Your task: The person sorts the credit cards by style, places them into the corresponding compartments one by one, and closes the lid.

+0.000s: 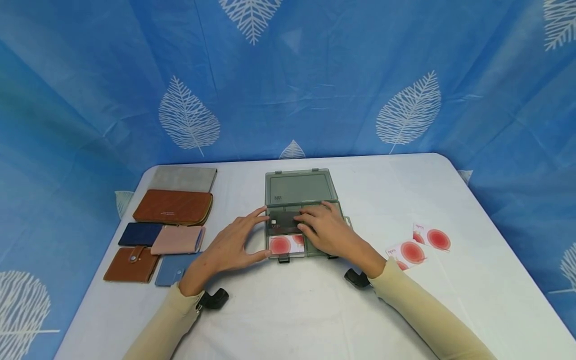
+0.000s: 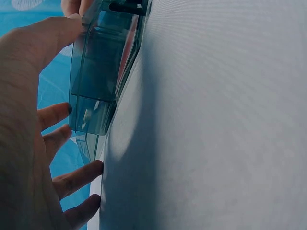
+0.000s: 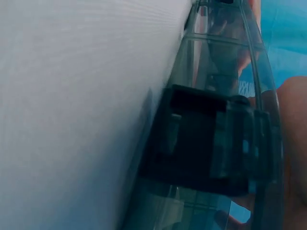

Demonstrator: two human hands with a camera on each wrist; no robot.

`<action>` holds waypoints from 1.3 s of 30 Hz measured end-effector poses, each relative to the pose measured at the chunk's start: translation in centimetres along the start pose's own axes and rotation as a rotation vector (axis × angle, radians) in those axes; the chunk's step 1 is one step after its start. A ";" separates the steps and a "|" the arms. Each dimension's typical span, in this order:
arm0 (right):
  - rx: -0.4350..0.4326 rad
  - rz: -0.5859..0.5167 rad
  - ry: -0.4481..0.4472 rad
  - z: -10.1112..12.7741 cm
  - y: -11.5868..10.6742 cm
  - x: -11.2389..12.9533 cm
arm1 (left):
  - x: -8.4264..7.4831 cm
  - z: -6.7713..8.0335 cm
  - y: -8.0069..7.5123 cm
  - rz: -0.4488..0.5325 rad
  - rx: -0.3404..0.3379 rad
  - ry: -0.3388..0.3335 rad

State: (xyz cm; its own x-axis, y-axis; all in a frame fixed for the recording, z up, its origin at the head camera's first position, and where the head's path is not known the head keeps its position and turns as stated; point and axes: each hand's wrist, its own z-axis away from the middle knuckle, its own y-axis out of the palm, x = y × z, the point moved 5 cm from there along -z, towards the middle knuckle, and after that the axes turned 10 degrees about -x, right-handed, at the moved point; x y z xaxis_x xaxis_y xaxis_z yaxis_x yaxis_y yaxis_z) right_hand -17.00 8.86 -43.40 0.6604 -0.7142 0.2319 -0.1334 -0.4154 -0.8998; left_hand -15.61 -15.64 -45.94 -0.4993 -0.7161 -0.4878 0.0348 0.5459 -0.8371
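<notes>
Right hand point(image 1: 326, 231) lies over the right part of the open box point(image 1: 300, 200), fingers stretched flat across a dark card point(image 1: 284, 222) marked VIP; the fingers press rather than curl, so the hand is open on it. Left hand point(image 1: 237, 243) braces the box's left side, thumb at the front corner and fingers spread loosely toward the back edge; it pinches nothing and is relaxed.

The box sits mid-table point(image 1: 288, 310), lid tilted back, tray flat on the cloth. A red-and-white card point(image 1: 286, 245) lies in the near compartment, just in front of the dark card.

Handling, as a judgement:
- Dark card: thin, stiff, smooth plastic, very light. Lying flat in a tray it gives no edge to a fingertip; likely easiest to slide toward a wall and lift by a short edge, thumb and forefinger.
- Box: clear hard plastic, light, likely to skid on the cloth if pushed from one side only, hence the bracing hand. Black latch point(image 3: 206, 143) at the front looks like the weakest point.

Two more red cards point(image 1: 418, 245) lie well apart to the right; wallets point(image 1: 166, 230) are grouped to the left.
</notes>
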 end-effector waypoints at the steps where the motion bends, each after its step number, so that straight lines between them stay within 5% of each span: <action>1: 0.004 0.003 -0.006 0.1 0.1 0.1 | 0.0 0.0 0.0 0.000 0.000 0.002; 20: 0.062 -0.046 0.023 -0.1 0.0 -0.1 | 0.4 0.2 0.0 0.009 -0.002 0.005; 30: 0.008 -0.169 0.181 0.1 -3.4 -3.6 | 0.3 -0.1 0.4 0.000 -0.010 0.006; 39: -0.032 -0.216 0.292 4.1 -6.7 -8.3 | 0.5 -0.3 -0.1 -0.008 -0.009 0.022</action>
State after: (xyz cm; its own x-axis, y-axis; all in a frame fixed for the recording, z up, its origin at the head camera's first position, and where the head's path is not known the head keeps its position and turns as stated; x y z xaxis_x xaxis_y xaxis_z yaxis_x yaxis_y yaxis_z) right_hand -18.54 19.93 -40.84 0.4373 -0.7370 0.5154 -0.0398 -0.5883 -0.8076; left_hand -16.13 -15.88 -46.01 -0.5186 -0.7105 -0.4756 0.0230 0.5445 -0.8384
